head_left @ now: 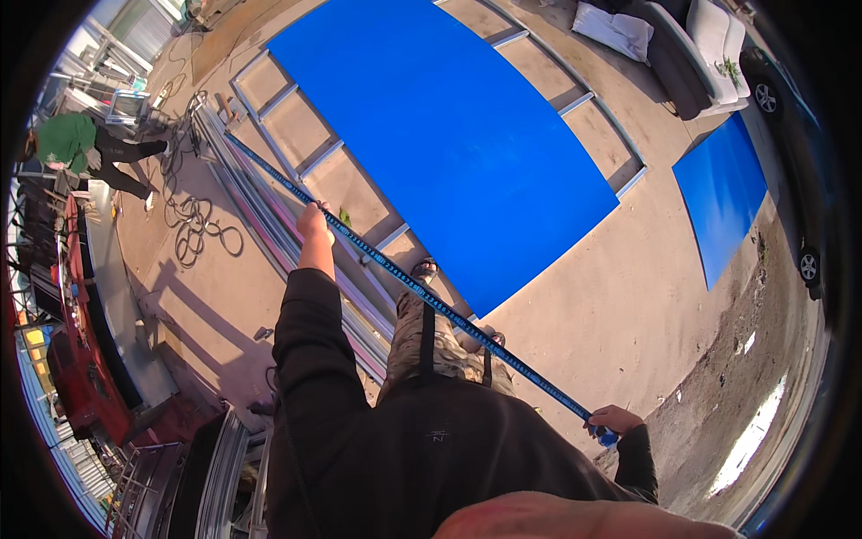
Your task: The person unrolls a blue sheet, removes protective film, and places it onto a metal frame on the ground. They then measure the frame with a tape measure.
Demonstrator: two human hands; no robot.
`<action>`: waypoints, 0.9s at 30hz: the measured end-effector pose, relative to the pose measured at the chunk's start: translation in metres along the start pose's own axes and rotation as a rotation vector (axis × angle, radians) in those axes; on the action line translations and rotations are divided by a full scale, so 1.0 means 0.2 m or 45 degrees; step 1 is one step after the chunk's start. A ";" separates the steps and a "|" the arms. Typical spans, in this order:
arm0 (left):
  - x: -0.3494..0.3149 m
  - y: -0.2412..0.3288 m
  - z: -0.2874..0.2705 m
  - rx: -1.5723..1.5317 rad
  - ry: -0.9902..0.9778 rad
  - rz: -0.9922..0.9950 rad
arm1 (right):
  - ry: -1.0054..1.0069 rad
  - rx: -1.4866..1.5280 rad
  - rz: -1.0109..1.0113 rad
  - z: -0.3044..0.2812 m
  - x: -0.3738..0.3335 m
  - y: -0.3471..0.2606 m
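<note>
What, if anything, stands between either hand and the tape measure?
Nothing visible. The right hand holds the blue tape measure case; the left hand is closed on the extended blade. Between them, the blade crosses above the camouflage trousers, unobstructed in this view.

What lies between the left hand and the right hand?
In the head view, a blue tape blade runs between left hand and right hand, crossing before the camouflage trousers.

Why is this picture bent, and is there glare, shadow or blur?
Head view: the fisheye lens bows edges of the large blue sheet; pale sheen on the smaller blue sheet; dark shadows on the ground, left; measuring tape fairly sharp.
</note>
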State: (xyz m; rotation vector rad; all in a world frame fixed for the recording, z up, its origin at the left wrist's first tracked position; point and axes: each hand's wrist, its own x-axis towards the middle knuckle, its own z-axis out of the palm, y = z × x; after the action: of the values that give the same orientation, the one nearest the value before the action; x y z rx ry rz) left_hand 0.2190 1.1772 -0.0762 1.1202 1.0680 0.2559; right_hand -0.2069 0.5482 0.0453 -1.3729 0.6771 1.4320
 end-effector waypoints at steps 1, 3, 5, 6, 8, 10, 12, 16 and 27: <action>-0.02 0.00 -0.04 -0.070 -0.042 -0.015 | -0.026 0.000 0.042 0.00 -0.02 -0.01; -0.16 -0.09 -0.07 -0.226 -0.189 -0.011 | -0.047 0.014 0.001 0.02 0.06 -0.15; -0.39 -0.28 -0.09 -0.098 -0.405 -0.013 | -0.053 0.003 -0.091 0.08 0.19 -0.39; -0.53 -0.39 -0.08 -0.045 -0.433 -0.047 | -0.043 -0.047 -0.164 0.11 0.26 -0.53; -0.79 -0.61 -0.11 0.038 -0.617 -0.140 | 0.036 -0.119 -0.263 0.22 0.45 -0.82; -0.90 -0.73 -0.10 0.024 -0.696 -0.363 | 0.106 -0.188 -0.389 0.35 0.61 -1.06; -0.78 -0.69 -0.04 -0.094 -0.558 -0.234 | 0.197 -0.260 -0.390 0.43 0.69 -1.22; -0.14 -0.32 0.20 -0.004 -0.418 -0.047 | 0.169 -0.204 -0.327 0.44 0.65 -1.38; 0.26 -0.58 -0.15 0.855 -0.823 -0.040 | 0.176 -0.069 -0.546 0.46 1.44 -2.55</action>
State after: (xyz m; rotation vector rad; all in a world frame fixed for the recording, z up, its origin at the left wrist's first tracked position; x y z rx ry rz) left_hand 0.1841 1.1738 -0.2025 1.6284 0.5840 -0.5071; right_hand 0.2613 0.8858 -0.0905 -1.5595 0.3982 1.0276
